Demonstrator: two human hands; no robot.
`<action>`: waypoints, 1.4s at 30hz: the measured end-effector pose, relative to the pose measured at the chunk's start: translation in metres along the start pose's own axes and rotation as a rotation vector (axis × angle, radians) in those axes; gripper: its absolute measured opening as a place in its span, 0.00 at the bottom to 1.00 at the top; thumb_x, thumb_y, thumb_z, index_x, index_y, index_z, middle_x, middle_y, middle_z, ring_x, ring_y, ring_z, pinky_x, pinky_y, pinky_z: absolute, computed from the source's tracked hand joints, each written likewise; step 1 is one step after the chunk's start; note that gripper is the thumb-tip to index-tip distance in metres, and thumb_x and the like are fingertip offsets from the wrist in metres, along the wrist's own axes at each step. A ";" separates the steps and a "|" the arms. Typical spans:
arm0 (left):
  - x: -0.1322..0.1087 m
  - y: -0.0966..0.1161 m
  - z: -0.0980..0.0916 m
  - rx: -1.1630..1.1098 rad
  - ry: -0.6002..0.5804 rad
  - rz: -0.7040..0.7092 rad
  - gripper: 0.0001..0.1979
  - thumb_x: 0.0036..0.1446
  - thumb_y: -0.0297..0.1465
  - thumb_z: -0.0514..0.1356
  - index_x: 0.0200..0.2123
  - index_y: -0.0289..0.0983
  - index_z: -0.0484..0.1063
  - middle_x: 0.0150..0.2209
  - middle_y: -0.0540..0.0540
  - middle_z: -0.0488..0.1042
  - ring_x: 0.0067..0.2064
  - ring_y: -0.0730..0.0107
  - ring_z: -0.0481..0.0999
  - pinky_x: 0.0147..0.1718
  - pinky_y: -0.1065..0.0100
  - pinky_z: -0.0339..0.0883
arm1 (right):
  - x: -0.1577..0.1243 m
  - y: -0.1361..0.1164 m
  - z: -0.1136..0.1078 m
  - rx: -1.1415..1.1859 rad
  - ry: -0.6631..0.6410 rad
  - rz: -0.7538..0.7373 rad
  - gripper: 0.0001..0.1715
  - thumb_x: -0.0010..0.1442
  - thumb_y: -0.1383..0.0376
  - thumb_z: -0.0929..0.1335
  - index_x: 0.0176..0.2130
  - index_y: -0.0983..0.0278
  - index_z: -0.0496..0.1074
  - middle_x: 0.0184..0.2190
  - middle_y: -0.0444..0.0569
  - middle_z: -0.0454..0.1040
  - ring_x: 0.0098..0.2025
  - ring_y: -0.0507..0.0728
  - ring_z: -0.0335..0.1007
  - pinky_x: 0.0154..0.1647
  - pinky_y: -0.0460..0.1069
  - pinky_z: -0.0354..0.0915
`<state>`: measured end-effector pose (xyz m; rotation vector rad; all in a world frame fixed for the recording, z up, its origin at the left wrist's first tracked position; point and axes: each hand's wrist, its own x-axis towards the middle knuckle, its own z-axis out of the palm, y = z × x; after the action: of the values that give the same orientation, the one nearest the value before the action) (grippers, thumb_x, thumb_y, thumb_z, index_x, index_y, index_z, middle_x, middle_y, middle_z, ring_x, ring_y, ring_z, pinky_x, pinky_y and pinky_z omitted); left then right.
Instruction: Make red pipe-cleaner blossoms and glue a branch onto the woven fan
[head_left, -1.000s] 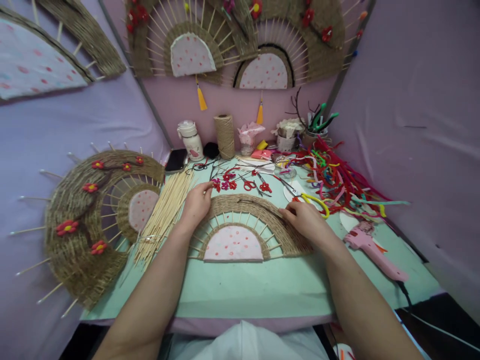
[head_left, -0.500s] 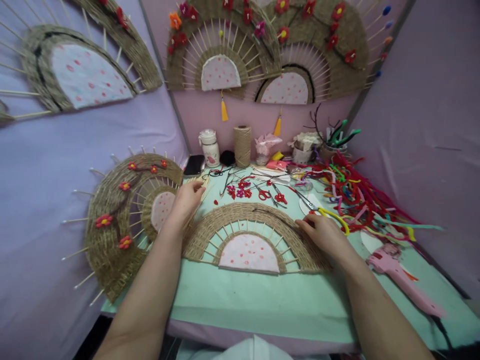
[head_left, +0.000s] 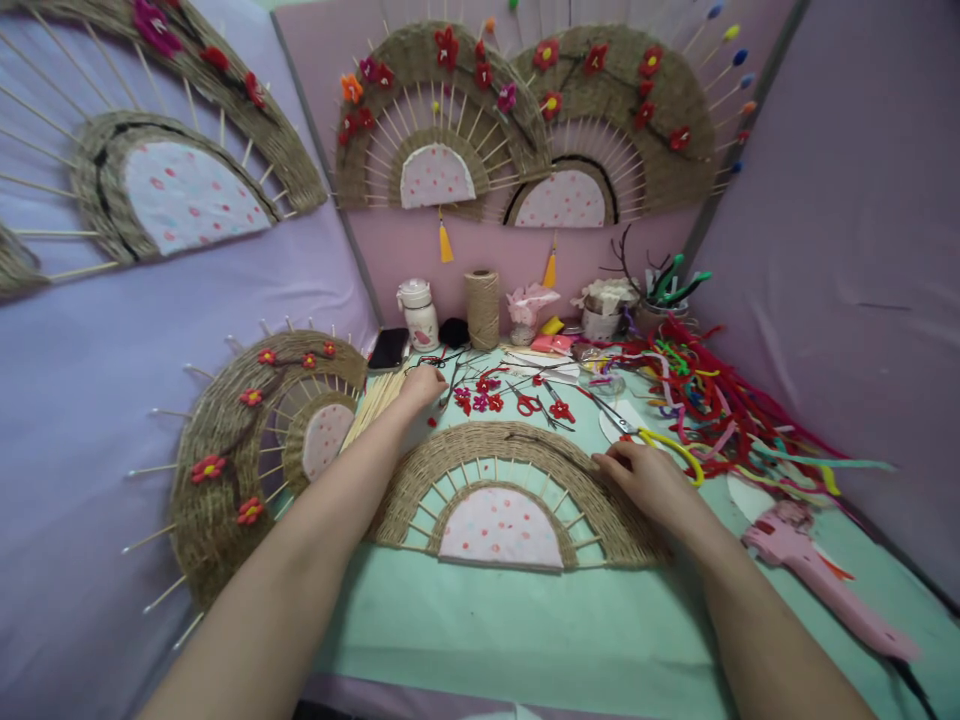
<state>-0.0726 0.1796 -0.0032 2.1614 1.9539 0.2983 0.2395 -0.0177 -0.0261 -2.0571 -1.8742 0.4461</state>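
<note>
A half-round woven twine fan [head_left: 465,450] with a pink-dotted white centre lies flat in front of me. A dark twig [head_left: 551,447] rests along its upper right band. My right hand [head_left: 641,475] is at the band's right side, thumb and fingers closed on the twig's lower end. My left hand [head_left: 421,388] reaches past the fan's upper left, fingers loosely bent and seemingly holding nothing. Just beyond its fingertips are thin dark twigs [head_left: 452,380]. Red and purple flowers [head_left: 480,400] lie to its right, and a bundle of pale sticks [head_left: 373,403] is partly under the wrist.
Red-handled scissors [head_left: 527,403] and yellow-handled scissors [head_left: 671,452] lie behind the fan. A pink glue gun [head_left: 825,580] is at right, below tangled pipe cleaners [head_left: 720,400]. A flowered fan [head_left: 217,480] leans at left. A twine spool [head_left: 482,310] and white bottle [head_left: 418,313] stand behind.
My left hand has moved right and forward, from over the pale sticks to the loose twigs. My right hand stays at the fan's twig. The view has tilted up slightly.
</note>
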 end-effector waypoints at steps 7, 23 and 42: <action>0.029 0.011 0.017 -0.007 -0.031 0.033 0.10 0.50 0.27 0.62 0.36 0.37 0.81 0.41 0.42 0.81 0.45 0.63 0.77 0.45 0.70 0.66 | -0.001 -0.002 0.000 -0.002 -0.006 -0.028 0.19 0.63 0.57 0.62 0.30 0.63 0.75 0.31 0.52 0.78 0.35 0.59 0.72 0.33 0.49 0.57; 0.023 0.003 0.010 0.033 0.059 0.033 0.10 0.50 0.25 0.60 0.35 0.35 0.79 0.40 0.39 0.80 0.44 0.57 0.78 0.45 0.66 0.66 | -0.003 0.002 -0.010 -0.011 0.054 -0.005 0.17 0.64 0.57 0.62 0.31 0.63 0.74 0.31 0.51 0.79 0.36 0.58 0.72 0.34 0.49 0.56; -0.002 0.133 0.065 0.050 -0.109 1.077 0.07 0.52 0.24 0.59 0.28 0.34 0.78 0.34 0.41 0.74 0.39 0.63 0.71 0.38 0.66 0.64 | -0.001 0.037 -0.029 -0.074 0.093 0.305 0.16 0.63 0.56 0.65 0.38 0.65 0.76 0.35 0.55 0.79 0.37 0.59 0.73 0.32 0.49 0.56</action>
<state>0.0728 0.1633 -0.0263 2.9629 0.5736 0.2647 0.2849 -0.0222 -0.0164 -2.3807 -1.5510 0.3495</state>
